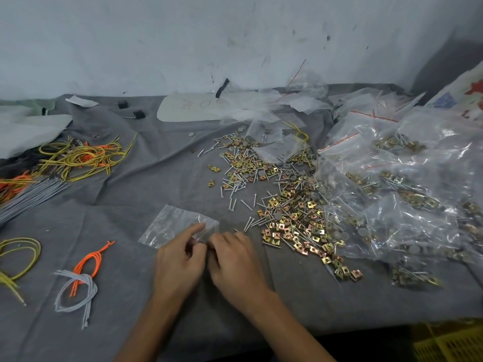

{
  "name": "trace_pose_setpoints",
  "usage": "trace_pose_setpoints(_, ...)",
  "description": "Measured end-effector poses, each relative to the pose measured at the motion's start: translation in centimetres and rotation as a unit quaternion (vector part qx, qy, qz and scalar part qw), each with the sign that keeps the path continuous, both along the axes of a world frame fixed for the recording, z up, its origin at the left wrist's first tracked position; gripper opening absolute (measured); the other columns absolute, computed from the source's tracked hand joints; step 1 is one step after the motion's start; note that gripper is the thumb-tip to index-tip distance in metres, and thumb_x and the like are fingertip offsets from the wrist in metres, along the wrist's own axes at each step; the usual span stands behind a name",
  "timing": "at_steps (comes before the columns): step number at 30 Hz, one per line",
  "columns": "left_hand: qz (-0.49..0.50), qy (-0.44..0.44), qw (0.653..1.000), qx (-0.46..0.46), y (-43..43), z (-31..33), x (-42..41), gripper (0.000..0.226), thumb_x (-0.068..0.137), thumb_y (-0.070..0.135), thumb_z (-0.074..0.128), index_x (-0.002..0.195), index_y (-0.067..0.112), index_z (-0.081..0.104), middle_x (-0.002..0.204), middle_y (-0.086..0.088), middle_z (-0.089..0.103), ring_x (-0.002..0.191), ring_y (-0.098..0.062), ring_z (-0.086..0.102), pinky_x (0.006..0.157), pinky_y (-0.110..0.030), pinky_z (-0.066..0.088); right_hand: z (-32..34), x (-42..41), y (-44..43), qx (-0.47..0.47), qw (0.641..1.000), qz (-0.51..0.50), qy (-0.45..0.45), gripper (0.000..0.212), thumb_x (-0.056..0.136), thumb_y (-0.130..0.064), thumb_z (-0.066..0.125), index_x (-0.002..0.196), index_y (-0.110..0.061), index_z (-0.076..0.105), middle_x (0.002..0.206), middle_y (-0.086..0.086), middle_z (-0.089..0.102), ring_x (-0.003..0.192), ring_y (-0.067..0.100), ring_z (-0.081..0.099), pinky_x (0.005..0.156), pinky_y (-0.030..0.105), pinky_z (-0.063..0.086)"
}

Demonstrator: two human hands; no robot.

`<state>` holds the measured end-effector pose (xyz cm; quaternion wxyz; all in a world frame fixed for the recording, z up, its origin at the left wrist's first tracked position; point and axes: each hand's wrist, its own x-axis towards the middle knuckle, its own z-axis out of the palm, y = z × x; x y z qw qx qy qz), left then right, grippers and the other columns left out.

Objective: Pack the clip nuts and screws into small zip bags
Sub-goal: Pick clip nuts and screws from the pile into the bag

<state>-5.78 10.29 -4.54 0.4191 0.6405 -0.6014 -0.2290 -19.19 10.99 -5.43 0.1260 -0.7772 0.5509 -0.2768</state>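
Note:
A small clear zip bag (172,223) lies flat on the grey cloth in front of me. My left hand (180,259) pinches its near right corner, index finger stretched along the edge. My right hand (232,257) is right beside it, fingers curled at the same corner; what it holds is hidden. A loose heap of brass clip nuts (295,226) mixed with silver screws (235,178) and grey discs spreads to the right of my hands.
Filled zip bags (407,194) pile up at the right. Yellow, orange and grey cable ties (78,158) lie at the left, with a small bundle (78,280) near the front. The grey cloth (125,210) covers the table; a yellow crate (449,343) stands below right.

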Motion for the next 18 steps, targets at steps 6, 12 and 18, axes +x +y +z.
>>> trace_pose_setpoints(6, 0.001, -0.004, 1.000, 0.003, 0.0, -0.2, 0.2, 0.044, 0.079, 0.031, 0.051, 0.117, 0.032, 0.072, 0.068, 0.012, 0.066, 0.068, -0.005, 0.062, 0.070, -0.029, 0.050, 0.4, -0.7, 0.2, 0.058, 0.994, 0.067, -0.062, 0.040, 0.089, -0.016, 0.044, 0.127, -0.028, 0.049, 0.120, -0.003, 0.061, 0.120, 0.016, 0.038, 0.095, 0.033, 0.035)
trace_pose_setpoints(12, -0.001, -0.011, 1.000, -0.007, -0.2, -0.5, 0.2, 0.045, 0.077, 0.029, 0.050, 0.117, 0.032, 0.073, 0.069, 0.014, 0.062, 0.062, -0.007, 0.057, 0.063, -0.030, 0.046, 1.9, -5.8, -2.8, -0.041, 0.997, -0.059, -0.032, 0.026, 0.088, -0.009, 0.059, 0.108, -0.024, 0.067, 0.105, -0.004, 0.069, 0.100, 0.021, 0.051, 0.089, 0.040, 0.044)
trace_pose_setpoints(18, -0.003, -0.012, 1.000, -0.012, -0.3, -0.7, 0.3, 0.043, 0.077, 0.029, 0.052, 0.114, 0.031, 0.074, 0.071, 0.016, 0.061, 0.062, -0.007, 0.057, 0.062, -0.027, 0.045, 1.8, -11.5, -5.5, 0.027, 0.985, -0.136, 0.101, 0.028, 0.099, -0.021, 0.053, 0.120, -0.029, 0.068, 0.116, 0.000, 0.061, 0.105, 0.023, 0.046, 0.095, 0.038, 0.040)
